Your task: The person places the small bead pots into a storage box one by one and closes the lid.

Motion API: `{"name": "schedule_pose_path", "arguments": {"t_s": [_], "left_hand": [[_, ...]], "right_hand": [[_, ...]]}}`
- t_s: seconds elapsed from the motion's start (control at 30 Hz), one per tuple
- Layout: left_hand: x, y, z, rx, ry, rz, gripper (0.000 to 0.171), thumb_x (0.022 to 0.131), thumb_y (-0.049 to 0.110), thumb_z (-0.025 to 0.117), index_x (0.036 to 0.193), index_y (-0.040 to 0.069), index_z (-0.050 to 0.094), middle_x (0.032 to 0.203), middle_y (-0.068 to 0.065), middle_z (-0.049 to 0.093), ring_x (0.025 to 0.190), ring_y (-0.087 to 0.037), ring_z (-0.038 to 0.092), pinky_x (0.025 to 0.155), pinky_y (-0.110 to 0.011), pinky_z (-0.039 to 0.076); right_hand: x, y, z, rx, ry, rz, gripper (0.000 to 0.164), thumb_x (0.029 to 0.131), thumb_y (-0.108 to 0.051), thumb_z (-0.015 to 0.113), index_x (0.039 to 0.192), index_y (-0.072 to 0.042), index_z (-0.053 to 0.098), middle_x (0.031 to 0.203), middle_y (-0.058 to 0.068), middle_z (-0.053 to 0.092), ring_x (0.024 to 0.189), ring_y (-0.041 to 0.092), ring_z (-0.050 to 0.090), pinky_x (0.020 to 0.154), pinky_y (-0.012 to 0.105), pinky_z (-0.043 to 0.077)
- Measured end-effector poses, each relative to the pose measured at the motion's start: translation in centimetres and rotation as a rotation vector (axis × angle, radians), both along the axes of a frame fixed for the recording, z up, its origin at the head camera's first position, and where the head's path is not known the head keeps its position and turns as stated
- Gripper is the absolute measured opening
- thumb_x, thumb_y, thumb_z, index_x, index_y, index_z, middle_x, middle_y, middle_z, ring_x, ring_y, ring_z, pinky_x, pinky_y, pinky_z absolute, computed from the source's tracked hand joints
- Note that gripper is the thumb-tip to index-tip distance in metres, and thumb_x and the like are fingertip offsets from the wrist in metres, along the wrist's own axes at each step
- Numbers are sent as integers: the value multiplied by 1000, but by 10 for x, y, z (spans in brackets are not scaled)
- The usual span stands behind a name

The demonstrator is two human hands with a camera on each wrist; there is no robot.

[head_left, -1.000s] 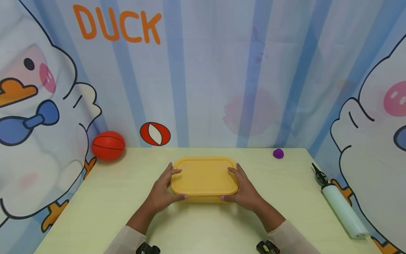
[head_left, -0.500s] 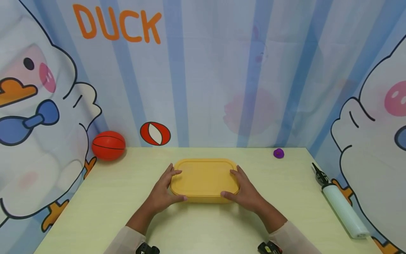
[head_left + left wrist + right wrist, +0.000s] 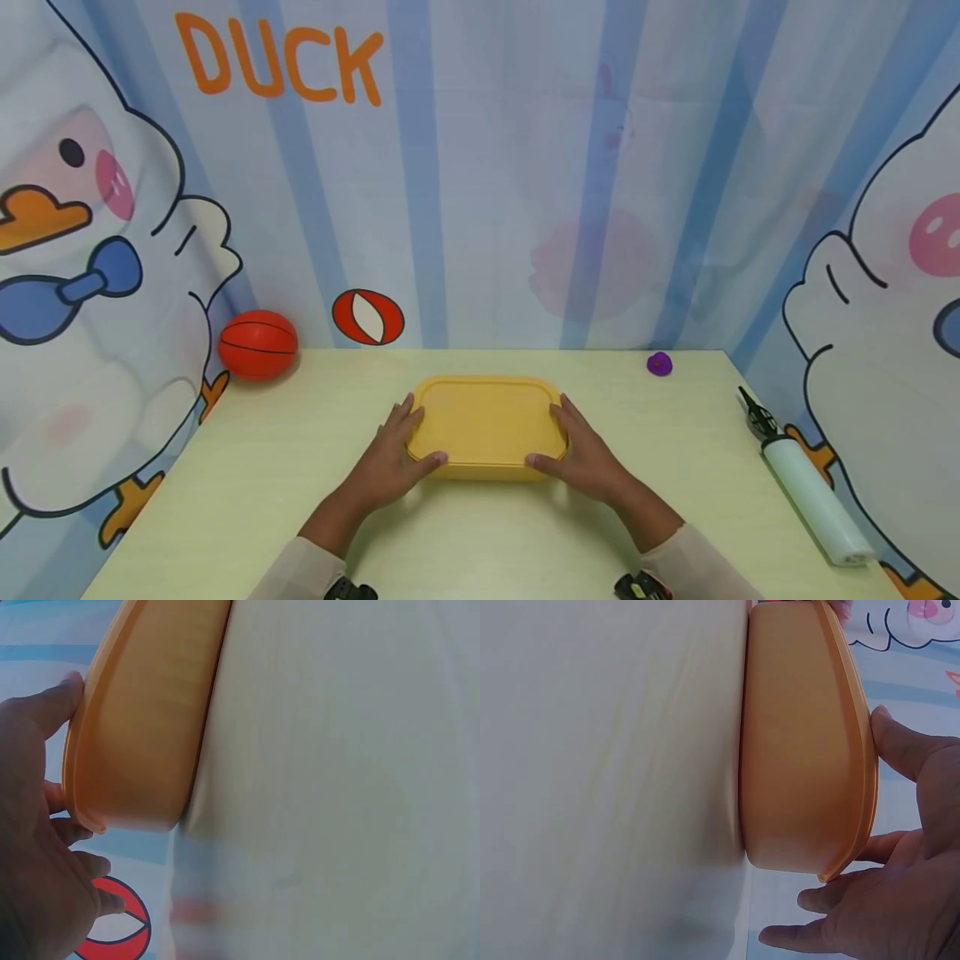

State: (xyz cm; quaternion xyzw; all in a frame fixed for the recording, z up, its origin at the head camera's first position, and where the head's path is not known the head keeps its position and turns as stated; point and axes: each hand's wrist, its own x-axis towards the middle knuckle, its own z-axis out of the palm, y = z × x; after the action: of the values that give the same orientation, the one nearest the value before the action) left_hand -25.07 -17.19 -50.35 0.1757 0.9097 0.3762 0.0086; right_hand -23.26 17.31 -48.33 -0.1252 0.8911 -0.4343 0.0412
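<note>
A yellow rectangular plastic container (image 3: 487,421) with a matching lid stands level on the table in the head view. My left hand (image 3: 390,458) holds its left front corner, thumb on the front rim and fingers along the left side. On the opposite corner my right hand (image 3: 592,458) does the same, with its fingertips over the lid's right edge. In the left wrist view, the left thumb touches the rim of the container (image 3: 142,727), while the lower fingers hang off it. The right wrist view shows the right thumb against the rim and two fingers clear of it. The contents are hidden.
A red ball (image 3: 258,345) sits at the back left of the pale table (image 3: 487,550). Toward the back right lies a small purple object (image 3: 659,363). A pale green hand pump (image 3: 813,500) with a black nozzle lies along the right edge. Printed duck curtains border the table.
Both thumbs have moved up from the container's front onto the lid's front rim. The left fingers have shifted back to the lid's side edge. The container stays in nearly the same place.
</note>
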Motion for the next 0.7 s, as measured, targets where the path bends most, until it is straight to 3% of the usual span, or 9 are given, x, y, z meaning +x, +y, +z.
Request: {"name": "schedule_pose_path", "arguments": {"t_s": [0.1,0.3,0.7], "left_hand": [[0,0,-1,-24,4,0,96,103,55,71,172,2,30,186,-13,11,172,-47,7,133,-77,5],[1,-1,-3,-42,5,-8,96,104,56,68,174,4,26,186,-13,8,171,-49,9,130,-82,6],[-1,4,-11,4,-47,11,95,106,60,64,177,15,20,187,-2,-1,173,-42,1,130,-81,4]], "right_hand": [[-1,0,0,8,-8,7,106,97,-42,84,170,7,24,184,25,4,169,51,9,133,72,18],[-1,2,-2,15,-30,24,108,98,-46,82,172,5,22,184,22,1,170,49,8,133,72,17],[-6,9,-3,12,-42,25,109,98,-47,82,173,2,19,185,20,-2,170,47,5,134,71,14]]}}
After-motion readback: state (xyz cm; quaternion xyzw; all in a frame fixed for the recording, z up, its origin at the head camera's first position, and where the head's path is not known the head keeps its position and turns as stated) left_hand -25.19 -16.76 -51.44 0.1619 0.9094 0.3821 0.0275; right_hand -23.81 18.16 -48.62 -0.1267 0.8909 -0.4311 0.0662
